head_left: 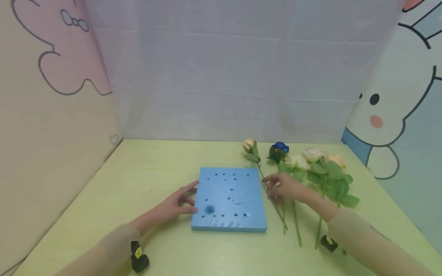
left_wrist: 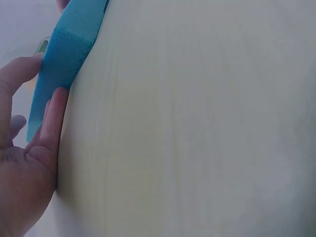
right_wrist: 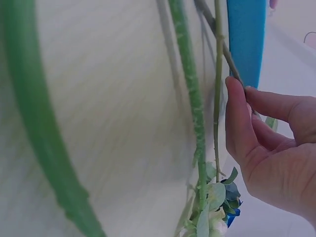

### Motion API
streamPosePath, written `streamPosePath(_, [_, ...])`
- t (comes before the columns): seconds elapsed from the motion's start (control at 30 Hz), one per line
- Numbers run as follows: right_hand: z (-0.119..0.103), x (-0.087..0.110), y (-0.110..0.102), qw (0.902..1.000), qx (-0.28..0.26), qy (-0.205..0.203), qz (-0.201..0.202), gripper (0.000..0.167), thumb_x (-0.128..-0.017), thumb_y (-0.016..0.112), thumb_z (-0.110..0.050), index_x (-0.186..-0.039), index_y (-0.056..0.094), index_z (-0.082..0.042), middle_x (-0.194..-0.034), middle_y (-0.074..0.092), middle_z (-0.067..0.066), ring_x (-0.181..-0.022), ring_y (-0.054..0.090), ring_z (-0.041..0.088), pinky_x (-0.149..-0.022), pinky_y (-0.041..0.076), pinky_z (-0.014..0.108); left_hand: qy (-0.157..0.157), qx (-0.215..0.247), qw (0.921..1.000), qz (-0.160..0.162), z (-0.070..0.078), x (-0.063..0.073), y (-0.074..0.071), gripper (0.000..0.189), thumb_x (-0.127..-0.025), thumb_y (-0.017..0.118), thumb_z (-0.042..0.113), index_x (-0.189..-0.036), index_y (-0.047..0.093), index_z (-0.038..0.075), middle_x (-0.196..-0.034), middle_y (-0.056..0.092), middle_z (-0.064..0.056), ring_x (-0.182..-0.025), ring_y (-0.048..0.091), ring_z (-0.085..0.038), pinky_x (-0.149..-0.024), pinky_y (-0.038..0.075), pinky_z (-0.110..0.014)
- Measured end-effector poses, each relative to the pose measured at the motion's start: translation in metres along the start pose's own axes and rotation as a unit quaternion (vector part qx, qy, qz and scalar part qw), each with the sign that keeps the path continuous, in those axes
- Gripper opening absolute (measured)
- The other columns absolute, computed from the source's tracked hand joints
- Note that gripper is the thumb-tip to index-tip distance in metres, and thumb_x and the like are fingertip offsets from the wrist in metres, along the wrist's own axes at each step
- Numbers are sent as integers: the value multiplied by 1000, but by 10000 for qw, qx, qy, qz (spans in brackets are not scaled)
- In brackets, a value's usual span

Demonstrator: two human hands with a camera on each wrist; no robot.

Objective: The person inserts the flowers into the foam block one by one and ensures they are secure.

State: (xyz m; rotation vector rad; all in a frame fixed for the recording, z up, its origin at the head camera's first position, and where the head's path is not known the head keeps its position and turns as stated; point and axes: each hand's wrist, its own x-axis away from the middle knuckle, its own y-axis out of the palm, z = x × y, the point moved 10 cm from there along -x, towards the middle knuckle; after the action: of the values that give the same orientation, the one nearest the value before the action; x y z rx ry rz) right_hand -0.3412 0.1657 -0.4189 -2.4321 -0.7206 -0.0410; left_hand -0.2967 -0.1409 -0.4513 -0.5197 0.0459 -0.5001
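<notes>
A light blue foam block [head_left: 221, 189] dotted with holes lies flat on the table. Along its left side, my left hand [head_left: 176, 203] has its fingers spread, fingertips at the edge. The left wrist view shows those fingers [left_wrist: 53, 121] against the block's side [left_wrist: 66, 57]. Just past the opposite side, my right hand [head_left: 284, 187] pinches the stem of a peach rose [head_left: 248, 145] between thumb and fingertips. Its bloom points toward the back of the table and its stem slants down beside the block. The pinched stem [right_wrist: 229, 59] shows in the right wrist view.
More artificial flowers lie to the right: a blue rose [head_left: 279, 150], white blooms [head_left: 312, 154] and a peach bloom [head_left: 336, 161] with broad green leaves [head_left: 333, 176]. My right forearm crosses over their stems. A white backdrop [head_left: 228, 84] stands behind the table [head_left: 155, 161].
</notes>
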Motion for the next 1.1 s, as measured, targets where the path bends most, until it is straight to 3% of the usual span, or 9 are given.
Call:
streamPosePath(0.4, [-30, -3, -23, 9982, -138, -388, 438, 37, -93, 61, -1, -127, 51, 10, -101, 62, 25, -85, 69, 29, -65, 60, 40, 83, -150, 9998, 110, -4, 0, 1, 85, -90, 73, 31, -158, 23, 26, -153, 42, -15, -110, 62, -16, -107, 37, -52])
streamPosePath(0.67, [-45, -15, -39, 9946, -179, -363, 953, 26, -94, 62, -5, -118, 61, 7, -96, 67, 23, -87, 70, 35, -70, 60, 47, 55, -122, 9998, 125, -5, 0, 1, 85, -89, 74, 30, -158, 24, 27, -153, 42, -15, -108, 62, -16, -106, 38, -51])
streamPosePath(0.97, [-71, -33, -57, 9806, -744, -582, 1720, 24, -93, 65, -9, -115, 62, 1, -89, 71, 21, -73, 73, 21, -70, 60, 47, 24, -43, 9999, 133, -5, 0, 1, 85, -88, 75, 31, -157, 25, 27, -152, 43, -15, -109, 62, -16, -105, 41, -47])
streamPosePath(1.1, [-83, -41, -57, 9725, -1023, -924, 1877, 23, -94, 63, -7, -116, 61, 0, -88, 68, 18, -75, 73, 23, -66, 60, 43, 44, -10, 9999, 111, -5, 0, 2, 85, -88, 75, 30, -157, 26, 26, -152, 43, -15, -110, 62, -17, -100, 44, -32])
